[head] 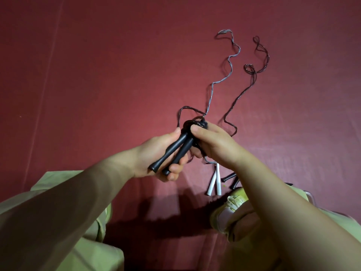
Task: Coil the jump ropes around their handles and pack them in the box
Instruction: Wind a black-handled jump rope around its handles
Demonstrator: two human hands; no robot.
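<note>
My left hand (156,153) grips a pair of black jump-rope handles (173,151) held together above the red floor. At their upper end my right hand (213,143) pinches the black rope (197,123), which is coiled there in a few loops. A short loose length of this rope (181,112) arcs up to the left. On the floor lie a white-handled rope, its handles (214,181) below my right wrist and its grey cord (230,61) trailing away. A second dark rope (252,83) lies beside it, its black handles (230,178) partly hidden by my right forearm. No box is in view.
A red mat (97,85) covers the floor all around. My knees in light green trousers (58,241) fill the lower corners. A pale yellow-green shoe (228,210) sits under my right forearm, close to the floor handles.
</note>
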